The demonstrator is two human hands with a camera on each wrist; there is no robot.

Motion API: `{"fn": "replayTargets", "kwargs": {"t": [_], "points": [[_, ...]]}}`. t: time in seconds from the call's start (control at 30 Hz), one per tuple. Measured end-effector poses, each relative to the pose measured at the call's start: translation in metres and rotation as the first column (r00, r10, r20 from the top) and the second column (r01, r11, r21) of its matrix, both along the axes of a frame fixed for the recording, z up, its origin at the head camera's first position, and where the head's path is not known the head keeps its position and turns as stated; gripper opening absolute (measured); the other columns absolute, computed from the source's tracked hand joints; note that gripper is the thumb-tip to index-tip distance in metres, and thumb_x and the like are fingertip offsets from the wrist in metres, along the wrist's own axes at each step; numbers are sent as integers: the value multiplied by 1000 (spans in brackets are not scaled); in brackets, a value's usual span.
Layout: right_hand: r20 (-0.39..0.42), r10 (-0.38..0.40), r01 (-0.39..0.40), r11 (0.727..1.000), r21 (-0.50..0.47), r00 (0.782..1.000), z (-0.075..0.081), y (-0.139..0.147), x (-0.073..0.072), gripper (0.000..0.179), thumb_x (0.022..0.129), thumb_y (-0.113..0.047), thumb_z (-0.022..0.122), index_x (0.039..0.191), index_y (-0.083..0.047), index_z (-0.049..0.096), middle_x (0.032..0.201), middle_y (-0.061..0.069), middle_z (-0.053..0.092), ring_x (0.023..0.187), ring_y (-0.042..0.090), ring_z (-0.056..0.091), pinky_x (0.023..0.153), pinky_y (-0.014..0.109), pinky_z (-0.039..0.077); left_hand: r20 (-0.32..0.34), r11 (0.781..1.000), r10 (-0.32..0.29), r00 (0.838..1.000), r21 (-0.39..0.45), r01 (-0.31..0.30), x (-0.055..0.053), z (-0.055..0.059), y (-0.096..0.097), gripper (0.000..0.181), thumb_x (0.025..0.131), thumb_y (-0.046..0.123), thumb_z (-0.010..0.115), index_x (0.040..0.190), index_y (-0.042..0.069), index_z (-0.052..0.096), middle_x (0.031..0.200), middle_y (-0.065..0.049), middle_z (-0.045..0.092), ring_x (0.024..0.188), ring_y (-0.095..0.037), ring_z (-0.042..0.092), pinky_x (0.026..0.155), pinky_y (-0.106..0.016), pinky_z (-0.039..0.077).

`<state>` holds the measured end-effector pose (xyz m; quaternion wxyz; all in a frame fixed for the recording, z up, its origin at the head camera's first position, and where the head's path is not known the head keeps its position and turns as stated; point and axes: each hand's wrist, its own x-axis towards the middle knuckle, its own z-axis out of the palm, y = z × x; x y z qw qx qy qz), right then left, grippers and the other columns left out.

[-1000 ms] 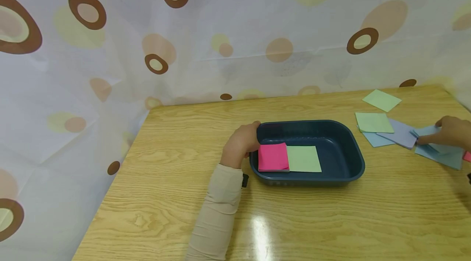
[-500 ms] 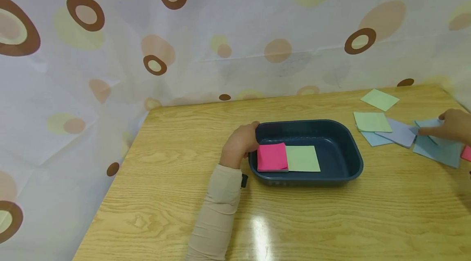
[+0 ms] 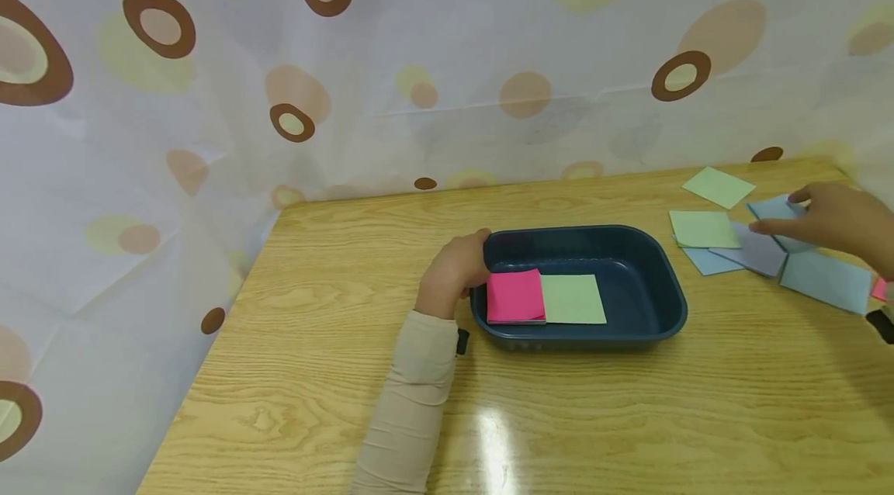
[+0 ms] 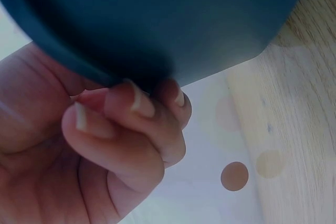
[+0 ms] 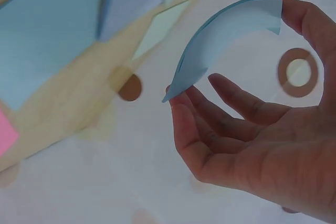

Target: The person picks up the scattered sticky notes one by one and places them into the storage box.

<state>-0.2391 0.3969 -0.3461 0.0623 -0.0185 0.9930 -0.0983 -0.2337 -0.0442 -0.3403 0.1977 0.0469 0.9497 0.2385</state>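
Observation:
My left hand (image 3: 455, 271) grips the left end of a dark blue plastic tray (image 3: 646, 289), fingers curled at its rim in the left wrist view. Inside the tray a pink sticky note pad (image 3: 515, 296) lies beside a pale green sticky note (image 3: 574, 299). At the right, my right hand (image 3: 834, 219) holds a light blue sticky note pad (image 5: 223, 30) between thumb and fingertips, bent into a curve above the table. Below that hand lie another light blue sticky note (image 3: 827, 280) and a lavender sticky note (image 3: 754, 247).
Left of these, a pale green note (image 3: 704, 230) overlaps a light blue one (image 3: 712, 261). Another pale green note (image 3: 718, 187) lies farther back. A pink note (image 3: 879, 289) shows at the right edge. A patterned sheet (image 3: 454, 53) hangs behind the wooden table (image 3: 314, 340).
My right hand has lifted the light blue sticky note pad off the pile and moved left and back with it. The left hand keeps its grip on the tray.

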Motion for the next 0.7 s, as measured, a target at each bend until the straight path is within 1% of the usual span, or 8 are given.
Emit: {"fn": "replayTargets", "kwargs": {"t": [0.03, 0.17, 0.27, 0.33, 0.4, 0.5, 0.63, 0.7], "points": [[-4, 5, -5, 1000, -2, 1000, 2, -4, 0, 93, 88, -59, 58, 117, 28, 44, 119, 47, 43, 96, 61, 48, 77, 64, 44, 1, 1000, 1, 1000, 1, -1, 0, 0, 0, 66, 93, 3, 57, 151, 18, 32, 126, -17, 56, 41, -15, 41, 39, -23, 36], [-25, 18, -20, 998, -60, 1000, 12, -23, 2, 91, 88, -58, 59, 120, 26, 44, 119, 47, 44, 99, 61, 48, 77, 64, 44, 6, 1000, 4, 1000, -3, -4, 0, 1, 1, 66, 92, 3, 57, 152, 18, 32, 126, -17, 56, 41, -15, 42, 39, -23, 37], [-29, 22, -25, 993, -111, 999, 21, -39, 5, 89, 88, -56, 61, 123, 25, 43, 121, 48, 43, 103, 61, 45, 82, 66, 41, 8, 1000, 4, 1000, -11, -4, 0, 1, 1, 67, 92, 3, 58, 152, 19, 32, 127, -16, 56, 42, -15, 42, 40, -23, 37], [-47, 39, -44, 991, -123, 998, 28, -50, 8, 87, 88, -54, 61, 124, 23, 43, 122, 48, 42, 106, 59, 44, 85, 67, 39, 7, 1000, 2, 1000, -13, -2, 0, 0, 1, 67, 92, 3, 58, 152, 18, 32, 127, -16, 55, 42, -15, 42, 40, -23, 37], [-64, 63, -71, 990, -122, 996, 34, -61, 10, 85, 88, -52, 63, 125, 22, 43, 123, 47, 42, 107, 59, 44, 85, 67, 39, 5, 1000, 0, 1000, -18, 0, -1, 0, 1, 67, 92, 3, 58, 151, 18, 32, 128, -15, 55, 43, -15, 43, 40, -23, 38], [-93, 111, -122, 985, -120, 989, 42, -77, 12, 80, 88, -48, 66, 127, 19, 45, 124, 45, 45, 108, 57, 48, 84, 64, 42, 2, 1000, 0, 1000, -16, 0, -1, 0, 1, 66, 92, 3, 58, 151, 18, 32, 129, -15, 55, 44, -16, 44, 41, -23, 38], [-116, 180, -195, 971, -136, 977, 48, -98, 14, 76, 86, -44, 70, 130, 14, 46, 126, 40, 48, 108, 52, 52, 80, 59, 47, 0, 1000, 2, 1000, -11, -2, -1, 0, 1, 66, 92, 3, 58, 151, 18, 33, 130, -15, 54, 44, -16, 44, 41, -23, 39], [-118, 211, -228, 961, -155, 970, 50, -109, 15, 75, 85, -41, 72, 131, 12, 46, 127, 37, 48, 110, 50, 51, 80, 57, 47, 0, 1000, 5, 1000, -11, -5, -1, -1, 1, 66, 92, 4, 58, 151, 18, 33, 130, -15, 54, 45, -16, 45, 41, -23, 39]]}}
